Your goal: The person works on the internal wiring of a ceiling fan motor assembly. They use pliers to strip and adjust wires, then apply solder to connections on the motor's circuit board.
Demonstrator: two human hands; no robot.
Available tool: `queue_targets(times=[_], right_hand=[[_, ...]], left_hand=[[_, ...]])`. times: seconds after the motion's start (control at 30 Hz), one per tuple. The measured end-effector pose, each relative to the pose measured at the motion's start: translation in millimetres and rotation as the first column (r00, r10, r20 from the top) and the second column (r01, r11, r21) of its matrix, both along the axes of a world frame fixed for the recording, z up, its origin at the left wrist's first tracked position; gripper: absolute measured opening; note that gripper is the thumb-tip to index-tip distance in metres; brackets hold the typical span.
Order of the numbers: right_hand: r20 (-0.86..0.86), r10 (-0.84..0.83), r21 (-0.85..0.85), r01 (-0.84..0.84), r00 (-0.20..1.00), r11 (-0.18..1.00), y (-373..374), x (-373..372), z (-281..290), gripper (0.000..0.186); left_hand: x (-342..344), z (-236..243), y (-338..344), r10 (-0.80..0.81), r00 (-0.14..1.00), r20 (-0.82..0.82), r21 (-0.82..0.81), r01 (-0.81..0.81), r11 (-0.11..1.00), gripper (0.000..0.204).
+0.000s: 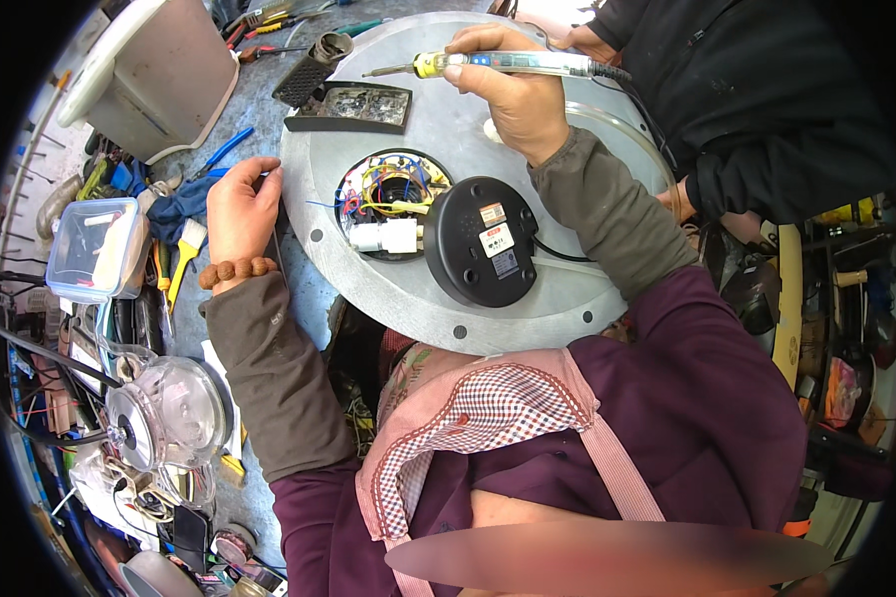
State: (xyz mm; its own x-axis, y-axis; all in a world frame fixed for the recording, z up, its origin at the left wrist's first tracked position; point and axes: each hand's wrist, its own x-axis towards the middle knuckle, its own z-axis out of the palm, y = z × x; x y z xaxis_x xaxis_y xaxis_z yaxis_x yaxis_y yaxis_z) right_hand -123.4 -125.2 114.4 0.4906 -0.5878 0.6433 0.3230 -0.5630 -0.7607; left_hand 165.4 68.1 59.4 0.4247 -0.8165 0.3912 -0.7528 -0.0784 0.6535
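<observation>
My right hand (520, 99) grips a soldering iron (562, 64) by its clear handle, with the yellow collar and thin tip pointing left. Below that tip lies a black soldering stand (393, 124) with grey scraps in its tray. My left hand (241, 214) is at the left edge of a grey round board (567, 249), fingers curled together; whatever they hold, if anything, is hidden. On the board sits an opened round housing (360, 177) full of coloured wires. A white cylindrical part (383, 237) lies across its near side, and a black round base (480, 269) with labels leans beside it.
Another person in a dark jacket (767, 109) stands at the far right, hands by the board's edge. Leftward are a grey bin (164, 90), a clear plastic box (95, 224), a yellow brush (184, 264) and a glass jug (184, 408). Hand tools (269, 50) lie at the back.
</observation>
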Motion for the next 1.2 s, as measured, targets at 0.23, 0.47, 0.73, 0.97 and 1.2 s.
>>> queue_targets(times=[0.23,0.47,0.73,0.97,1.2], right_hand=[[0.026,0.049,0.039,-0.050,0.998,0.998,1,-2,1,0.023],[0.027,-0.013,-0.059,0.014,1.000,0.998,-2,-3,-2,0.022],[0.089,-0.029,0.058,0.024,0.996,0.998,10,0,2,0.030],[-0.008,-0.150,-0.148,0.147,0.989,0.978,8,-6,6,0.022],[0.044,-0.116,-0.059,0.119,0.992,0.991,7,-1,7,0.018]], left_hand=[[1,0,0,-0.003,1.000,0.011,0.000,0.003,1.000,0.019],[2,-2,-1,-0.007,0.999,0.031,0.005,0.007,1.000,0.020],[3,-3,0,0.000,0.999,0.036,0.015,-0.001,1.000,0.021],[7,-6,-2,-0.014,0.998,0.058,0.021,0.013,1.000,0.019],[6,-5,-1,-0.002,0.998,0.064,0.025,0.001,1.000,0.021]])
